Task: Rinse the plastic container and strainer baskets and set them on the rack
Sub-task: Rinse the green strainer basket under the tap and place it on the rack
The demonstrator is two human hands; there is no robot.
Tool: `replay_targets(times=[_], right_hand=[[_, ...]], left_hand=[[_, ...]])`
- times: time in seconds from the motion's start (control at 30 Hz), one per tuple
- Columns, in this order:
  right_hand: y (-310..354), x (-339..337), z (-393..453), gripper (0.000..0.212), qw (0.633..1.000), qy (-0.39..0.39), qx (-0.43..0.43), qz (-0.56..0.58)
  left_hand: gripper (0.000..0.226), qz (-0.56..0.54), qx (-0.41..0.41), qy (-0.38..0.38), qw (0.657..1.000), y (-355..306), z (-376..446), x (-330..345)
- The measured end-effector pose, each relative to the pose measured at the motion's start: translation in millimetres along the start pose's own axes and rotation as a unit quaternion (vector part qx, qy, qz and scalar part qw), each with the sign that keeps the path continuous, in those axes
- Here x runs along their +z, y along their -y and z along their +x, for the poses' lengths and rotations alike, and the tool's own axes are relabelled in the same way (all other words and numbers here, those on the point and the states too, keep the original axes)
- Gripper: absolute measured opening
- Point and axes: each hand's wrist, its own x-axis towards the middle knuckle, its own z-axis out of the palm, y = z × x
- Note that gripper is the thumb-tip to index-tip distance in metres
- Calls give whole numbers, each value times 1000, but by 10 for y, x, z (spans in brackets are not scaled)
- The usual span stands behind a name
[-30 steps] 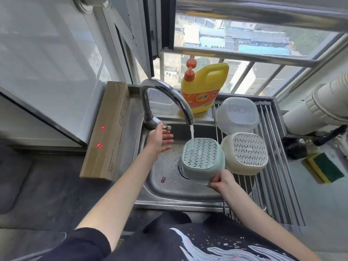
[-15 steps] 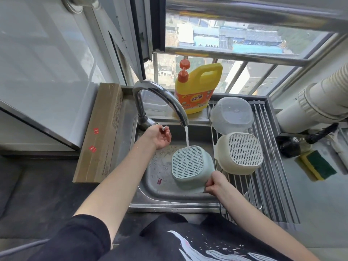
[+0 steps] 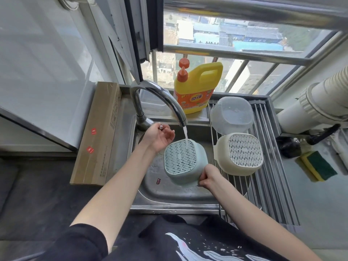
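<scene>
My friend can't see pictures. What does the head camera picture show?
A person's right hand holds an upturned green strainer under the running tap, while the left hand grips the tap lever. A cream strainer and clear container sit upturned on the rack.

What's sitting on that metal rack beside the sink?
On the rack sit two things, both upside down: a clear plastic container at the back and a cream strainer basket in front. Whatever lies under them is hidden.
</scene>
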Motion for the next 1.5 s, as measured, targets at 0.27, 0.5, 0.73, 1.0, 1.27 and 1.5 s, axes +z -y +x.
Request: replay_targets(times=[0.27, 0.5, 0.73, 1.0, 1.27, 1.5], right_hand=[[-8, 39, 42, 29, 1000, 15, -9, -15], [-38, -19, 48, 28, 998, 10, 5, -56], [-73, -128, 33, 25, 999, 0, -1, -44], [-107, -282, 5, 25, 1000, 9, 0, -18], [-56, -297, 51, 22, 999, 35, 23, 22], [-71, -239, 111, 25, 988, 113, 40, 98]], left_hand=[[48, -172, -2, 49, 984, -217, -47, 74], [37, -163, 0, 40, 986, -220, -48, 71], [28, -242, 64, 43, 967, -170, -212, 220], [40, -239, 73, 73, 966, -109, -214, 162], [33, 206, 19, -55, 977, -4, -194, -313], [80, 338, -78, -92, 933, 561, -399, -685]])
